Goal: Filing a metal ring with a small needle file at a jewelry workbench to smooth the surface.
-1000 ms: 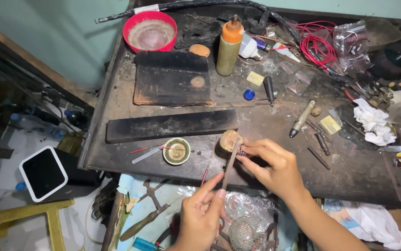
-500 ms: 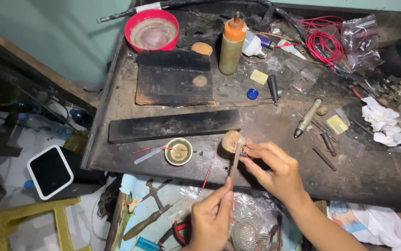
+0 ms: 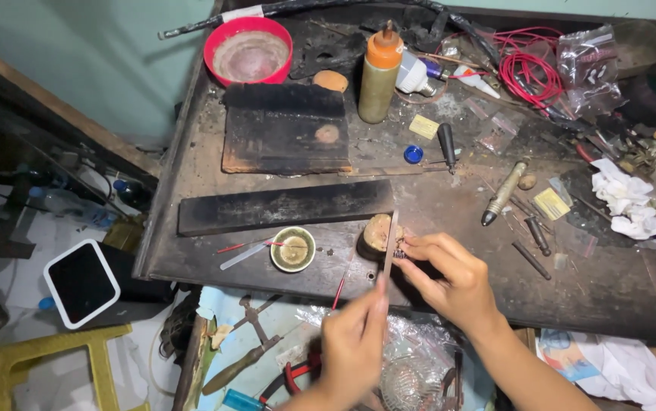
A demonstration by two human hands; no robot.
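Lower centre of frame: left hand (image 3: 355,342) pinches the near end of a thin needle file (image 3: 390,242), its blade running up to a tiny metal piece (image 3: 400,252) clamped in the fingertips of the right hand (image 3: 450,278) against a round wooden peg (image 3: 378,232). File looks stiff, light, best gripped at the tail. The piece seems small, slippery, easily dropped; it sits just beyond the right fingertips, touching the file.

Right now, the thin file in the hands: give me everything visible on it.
The file is a slim, flat, greyish metal strip, standing nearly upright with a slight tilt. The left hand pinches its lower end; its upper part lies against a small piece held by the right hand beside a round wooden peg at the bench edge. Surface detail is blurred.
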